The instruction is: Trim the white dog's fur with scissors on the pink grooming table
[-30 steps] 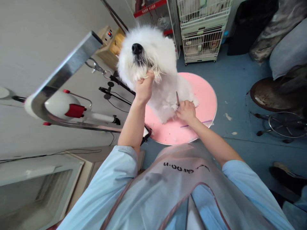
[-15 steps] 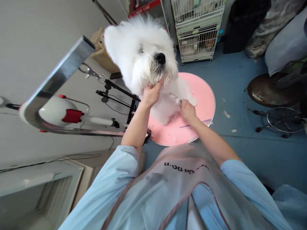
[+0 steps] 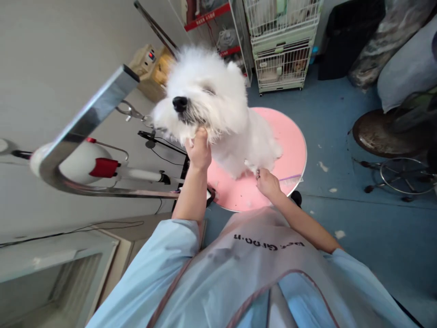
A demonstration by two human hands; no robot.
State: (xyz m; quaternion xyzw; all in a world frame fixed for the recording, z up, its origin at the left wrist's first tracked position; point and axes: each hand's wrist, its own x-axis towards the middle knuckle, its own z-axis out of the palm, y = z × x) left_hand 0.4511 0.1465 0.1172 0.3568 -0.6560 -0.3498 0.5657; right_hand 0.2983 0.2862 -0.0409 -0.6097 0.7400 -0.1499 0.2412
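Note:
A fluffy white dog point(image 3: 235, 127) is on a round pink table point(image 3: 290, 132), its head tipped up and its nose toward the left. My left hand point(image 3: 198, 150) is closed on the fur under its chin. Low in front of the dog's body, my right hand point(image 3: 268, 183) is closed around a pair of scissors point(image 3: 258, 173); only a bit of metal shows at the fingers, and the blades are hard to make out against the white fur. A thin purple stick point(image 3: 289, 177) lies on the table near its right edge.
A bent metal grooming arm point(image 3: 85, 123) with a clamp point(image 3: 129, 110) rises at left, beside a white and red dryer point(image 3: 85, 164). Behind stand wire cages point(image 3: 280, 64). A round stool point(image 3: 382, 132) is at right. Fur tufts dot the floor.
The dog's head has turned and moved left and down, and my left hand has moved left with the chin. My right hand has dropped slightly, away from the chest fur.

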